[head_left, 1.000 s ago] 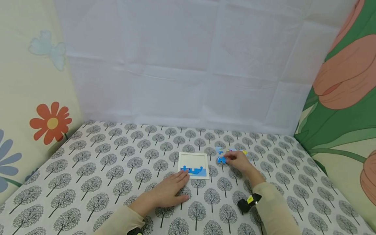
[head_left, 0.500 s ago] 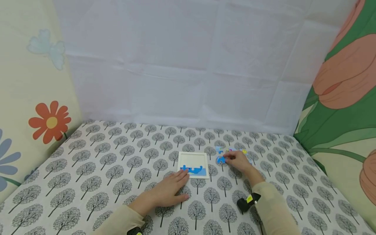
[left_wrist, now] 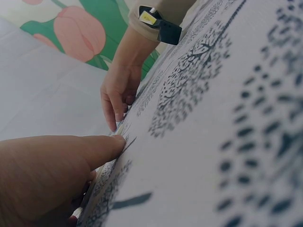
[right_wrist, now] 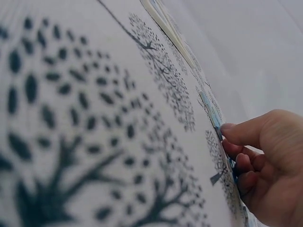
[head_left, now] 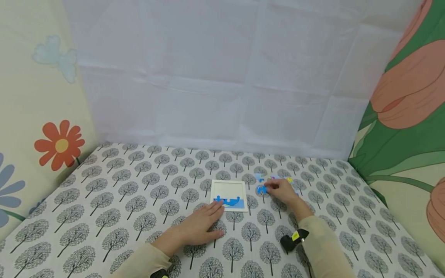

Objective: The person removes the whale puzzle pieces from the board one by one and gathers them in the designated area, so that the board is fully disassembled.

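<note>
My left hand [head_left: 199,226] lies with its fingers straight, the fingertips over the lower left corner of a white puzzle frame [head_left: 212,191]. Blue puzzle pieces [head_left: 233,202] fill the bottom strip of that frame, partly under the fingertips. To the right of the frame, my right hand [head_left: 281,190] pinches a blue jigsaw piece [head_left: 261,189] at its right edge between thumb and fingers. The right wrist view has the thumb [right_wrist: 232,130] at the edge of this piece [right_wrist: 213,113], low at the cloth, the other fingers curled below.
Behind the right hand lie more puzzle pieces, among them a light blue one [head_left: 259,177] and one with a yellow shape [head_left: 289,180]. A tree-print cloth [head_left: 167,166] covers the table. A white sheet [head_left: 208,77] hangs at the back, with flowered panels [head_left: 413,116] on both sides.
The blue jigsaw piece at my right fingertips has turned slightly in place. Both hands stay where they were.
</note>
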`<state>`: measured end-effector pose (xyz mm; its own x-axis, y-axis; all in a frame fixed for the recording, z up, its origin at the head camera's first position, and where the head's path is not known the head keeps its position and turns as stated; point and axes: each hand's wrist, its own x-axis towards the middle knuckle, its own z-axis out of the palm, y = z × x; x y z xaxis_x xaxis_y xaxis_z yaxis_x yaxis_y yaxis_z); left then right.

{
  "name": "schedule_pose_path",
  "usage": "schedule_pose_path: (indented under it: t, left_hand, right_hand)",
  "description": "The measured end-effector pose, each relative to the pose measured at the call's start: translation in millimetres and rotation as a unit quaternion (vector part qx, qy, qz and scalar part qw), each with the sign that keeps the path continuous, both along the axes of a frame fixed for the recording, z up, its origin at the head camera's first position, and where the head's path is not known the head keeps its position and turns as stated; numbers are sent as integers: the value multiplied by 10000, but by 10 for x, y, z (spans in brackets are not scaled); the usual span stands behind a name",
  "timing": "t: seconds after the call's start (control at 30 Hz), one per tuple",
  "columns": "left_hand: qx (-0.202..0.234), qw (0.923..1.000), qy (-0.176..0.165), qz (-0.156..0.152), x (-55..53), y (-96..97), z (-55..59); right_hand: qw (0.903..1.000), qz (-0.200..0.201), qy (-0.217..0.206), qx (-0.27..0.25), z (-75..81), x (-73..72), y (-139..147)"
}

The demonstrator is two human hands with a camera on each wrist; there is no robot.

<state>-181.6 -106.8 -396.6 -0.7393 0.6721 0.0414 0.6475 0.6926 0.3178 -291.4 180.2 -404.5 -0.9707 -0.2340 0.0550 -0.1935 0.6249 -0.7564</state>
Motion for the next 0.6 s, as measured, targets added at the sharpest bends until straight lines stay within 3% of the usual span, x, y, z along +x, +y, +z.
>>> schedule_pose_path:
  t: [0.6]
  left_hand:
    - [50,10000,-44,24,1,3,15]
  right_hand:
    - [9992,-267,-254,-144,68,-3,-31]
